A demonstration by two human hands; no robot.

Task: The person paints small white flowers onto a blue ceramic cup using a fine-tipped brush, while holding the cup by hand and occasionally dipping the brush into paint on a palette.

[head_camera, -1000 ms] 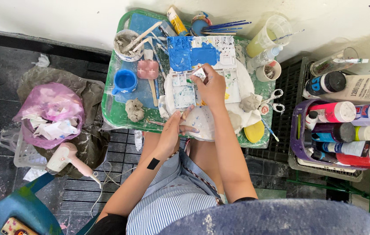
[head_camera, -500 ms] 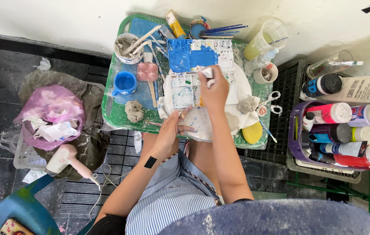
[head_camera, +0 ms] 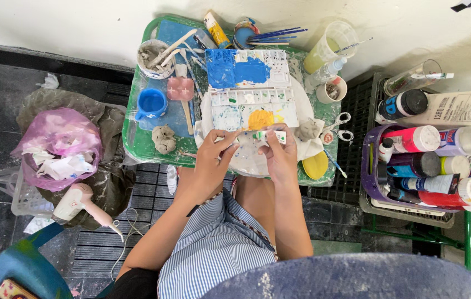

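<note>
A second ago the right hand (head_camera: 281, 155) was stretched up over the white plastic paint palette (head_camera: 249, 91); now it has drawn back to the near edge of the green plastic tray (head_camera: 136, 138) and meets the left hand (head_camera: 213, 160) there. Both hands are half closed, fingers curled, around a small white paint tube with green smears (head_camera: 263, 135), which lies crosswise between them just above the white round plate (head_camera: 252, 160). The right fingers pinch the tube's right end; the left thumb and forefinger pinch its left end (whether a cap is on it, I cannot tell).

Just beyond the hands the palette carries a yellow-orange patch, with a large blue smear further back. Left of the palette stand a blue plastic cup (head_camera: 150, 103) and a pink square dish (head_camera: 180, 88), with a grey lump of clay (head_camera: 164, 138) nearer the person. Scissors with white handles (head_camera: 339, 126) lie right of the hands, beside a yellow round sponge (head_camera: 316, 164). A purple plastic basket of paint bottles (head_camera: 369, 166) stands well apart to the right. On the floor at left sit a pink plastic bag (head_camera: 58, 141) of waste paper and a pink hair dryer (head_camera: 80, 202).
</note>
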